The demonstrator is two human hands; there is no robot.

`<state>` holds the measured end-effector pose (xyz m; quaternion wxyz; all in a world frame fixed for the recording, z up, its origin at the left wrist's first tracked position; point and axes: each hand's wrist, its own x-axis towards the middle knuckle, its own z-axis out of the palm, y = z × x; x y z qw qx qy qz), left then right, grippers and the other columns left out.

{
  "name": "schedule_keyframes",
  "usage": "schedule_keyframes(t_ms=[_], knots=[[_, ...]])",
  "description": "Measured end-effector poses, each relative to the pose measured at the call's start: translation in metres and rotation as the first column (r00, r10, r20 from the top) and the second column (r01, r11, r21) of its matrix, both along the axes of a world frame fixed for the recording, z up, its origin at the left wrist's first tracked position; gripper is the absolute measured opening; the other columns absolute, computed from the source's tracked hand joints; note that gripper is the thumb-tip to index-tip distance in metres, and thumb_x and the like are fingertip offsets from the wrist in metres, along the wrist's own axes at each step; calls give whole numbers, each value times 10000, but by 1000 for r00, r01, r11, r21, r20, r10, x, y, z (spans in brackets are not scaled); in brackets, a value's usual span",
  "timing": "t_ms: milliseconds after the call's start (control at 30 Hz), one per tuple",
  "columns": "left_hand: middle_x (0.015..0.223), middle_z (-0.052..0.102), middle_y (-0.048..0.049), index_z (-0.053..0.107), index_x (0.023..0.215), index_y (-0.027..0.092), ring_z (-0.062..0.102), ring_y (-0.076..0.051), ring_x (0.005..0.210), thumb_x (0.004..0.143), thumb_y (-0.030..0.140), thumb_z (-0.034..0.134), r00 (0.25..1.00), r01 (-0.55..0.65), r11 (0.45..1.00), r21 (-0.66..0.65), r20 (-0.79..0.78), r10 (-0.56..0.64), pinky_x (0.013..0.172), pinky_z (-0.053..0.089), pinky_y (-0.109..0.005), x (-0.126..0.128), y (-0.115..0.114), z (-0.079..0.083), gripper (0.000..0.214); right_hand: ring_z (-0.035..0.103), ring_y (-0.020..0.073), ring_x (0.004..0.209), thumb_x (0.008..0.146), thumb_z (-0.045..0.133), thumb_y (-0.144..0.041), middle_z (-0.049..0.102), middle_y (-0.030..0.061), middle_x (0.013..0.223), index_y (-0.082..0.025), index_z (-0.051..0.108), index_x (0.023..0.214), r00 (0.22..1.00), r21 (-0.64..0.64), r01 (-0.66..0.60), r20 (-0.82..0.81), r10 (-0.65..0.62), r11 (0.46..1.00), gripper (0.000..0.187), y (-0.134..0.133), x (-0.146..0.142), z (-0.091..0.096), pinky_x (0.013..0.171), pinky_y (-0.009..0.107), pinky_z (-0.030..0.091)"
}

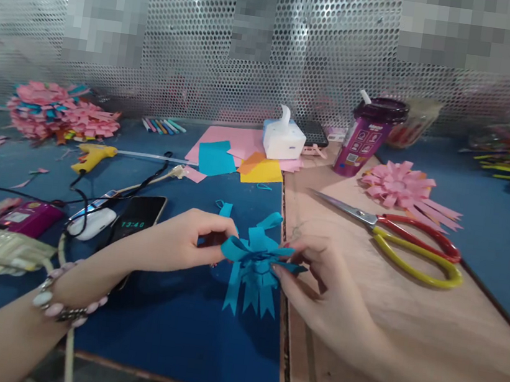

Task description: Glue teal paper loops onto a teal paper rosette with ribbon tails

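A blue paper flower [259, 260] with looped petals and notched tails hangs between my two hands, a little above the table. My left hand [204, 241] pinches its left side, thumb and fingers closed on a petal. On the other side, my right hand [319, 274] grips a petal between thumb and fingertips. Behind my left hand lies a small blue paper strip [225, 209]. Scissors [386, 224] with one red and one yellow handle rest on the wooden board, beyond my right hand.
A yellow glue gun [94, 158], a phone [141, 217], cables and a power strip [5, 249] lie at left. Coloured paper sheets [217, 158], a tissue pack [283, 139] and a purple cup [368, 137] stand behind. A pink paper flower [399, 185] lies at right.
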<state>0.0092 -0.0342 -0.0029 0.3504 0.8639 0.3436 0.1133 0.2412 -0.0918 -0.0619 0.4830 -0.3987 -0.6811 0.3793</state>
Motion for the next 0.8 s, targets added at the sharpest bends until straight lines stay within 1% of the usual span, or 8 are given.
schedule_keyframes(t_ms=[233,400,500,633,800], knots=[[704,597,17,565,815,171,533,-111,638,894,260,484,1000,-19,999,-40,8,19,623,413,-212,0,0,0,144,599,136,859,860,563,-194,564,21,947,-263,446,1023,1000,-12,-15,0,15,1000,213,1,0,0,603,202,548],[742,606,8,573,858,170,550,-110,635,883,227,482,999,-39,997,-70,7,39,611,430,-212,-1,-1,-2,110,599,136,844,863,558,-201,567,27,958,-261,449,1025,1000,-14,-25,-16,25,1000,204,0,-1,0,593,208,551],[762,607,5,576,872,172,554,-108,631,883,231,484,999,-43,995,-86,10,44,601,431,-210,-1,0,-3,110,597,139,838,865,558,-208,570,25,930,-258,451,1021,999,-33,-50,-13,49,998,195,1,0,1,611,222,559],[761,600,8,578,891,174,548,-112,653,891,249,475,999,-29,998,-64,12,30,620,426,-214,0,0,-2,127,594,127,850,874,543,-188,566,13,919,-268,443,1042,998,-36,-57,-32,56,998,211,4,0,2,654,221,560],[811,587,0,565,984,180,524,-124,696,882,290,500,1000,-24,999,-23,-5,24,640,418,-224,0,-4,3,163,591,130,889,872,550,-181,544,34,1006,-256,444,1041,996,-33,-46,-74,44,998,213,5,1,3,683,231,566]])
